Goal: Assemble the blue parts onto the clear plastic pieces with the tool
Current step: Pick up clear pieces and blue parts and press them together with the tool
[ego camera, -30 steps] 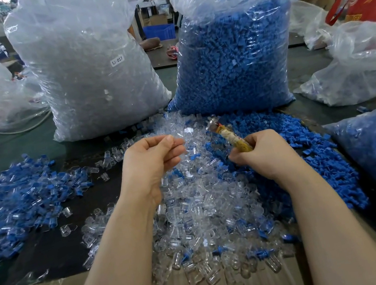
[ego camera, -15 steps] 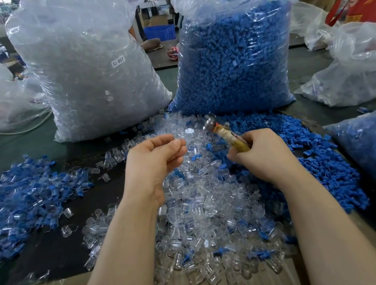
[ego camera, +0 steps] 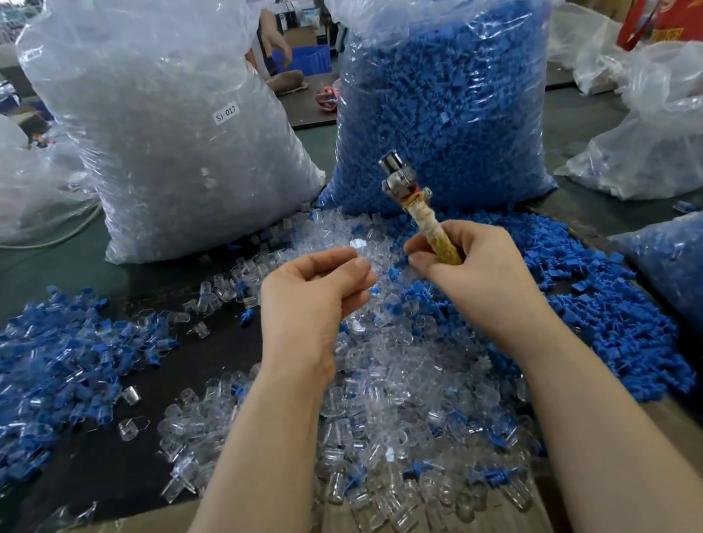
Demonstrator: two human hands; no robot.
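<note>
My right hand [ego camera: 477,272] grips the tool [ego camera: 417,212] upright, ready; my left hand [ego camera: 313,301] pinches a clear piece [ego camera: 358,248] beside it.

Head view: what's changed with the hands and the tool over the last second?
The right hand has swung the tool from a leftward slant to nearly upright, metal head raised, grip unchanged. The left hand stays curled with fingertips pinched; whether it holds a clear piece cannot be told. The loose piles and the two big bags have not moved.
</note>
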